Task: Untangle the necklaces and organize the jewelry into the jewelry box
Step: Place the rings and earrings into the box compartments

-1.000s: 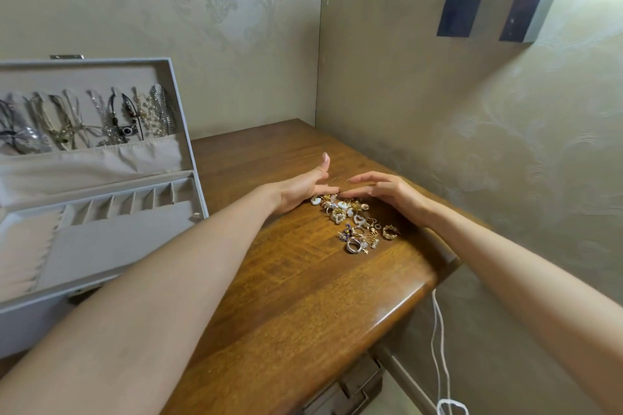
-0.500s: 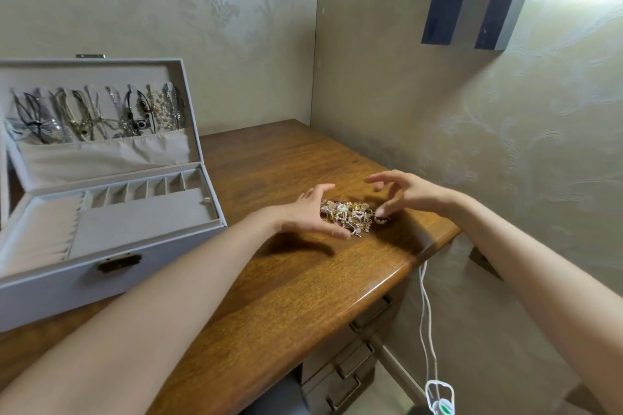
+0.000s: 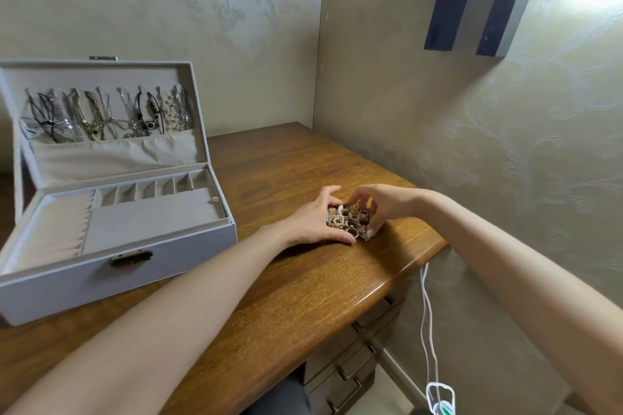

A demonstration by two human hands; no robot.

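Bunched from loose scatter into one tight jewelry heap (image 3: 350, 221), cupped between curled left hand (image 3: 310, 226) and right hand (image 3: 384, 204); likely ready to lift toward the jewelry box (image 3: 185, 256).

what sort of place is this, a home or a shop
Most likely a room in a home: floral wallpaper on both walls, a wooden desk with drawers set in the corner, and an open jewelry box near a pile of jewelry.
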